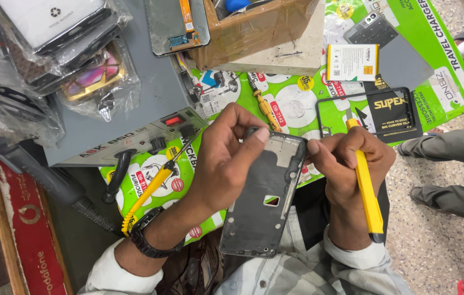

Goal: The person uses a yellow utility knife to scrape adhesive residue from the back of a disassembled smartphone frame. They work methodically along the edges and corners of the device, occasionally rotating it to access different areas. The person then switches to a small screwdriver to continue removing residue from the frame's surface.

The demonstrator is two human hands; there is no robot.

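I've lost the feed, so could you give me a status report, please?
Left hand grips dark grey phone frame. Right hand holds yellow utility knife at its edge. Nothing obstructing.

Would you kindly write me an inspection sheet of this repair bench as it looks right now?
Surface: green printed mat, crowded.
Job's things: dark phone frame, held tilted; yellow utility knife, blade up.
Clutter: bagged phone cases, cardboard box, white battery, black bezel frame, yellow screwdriver, grey power unit.
Grippers: left hand grips the frame's top edge; right hand holds the knife, thumb at the frame's corner.
Cables: yellow probe, coiled lead.
Surroundings: another person's legs on speckled floor.
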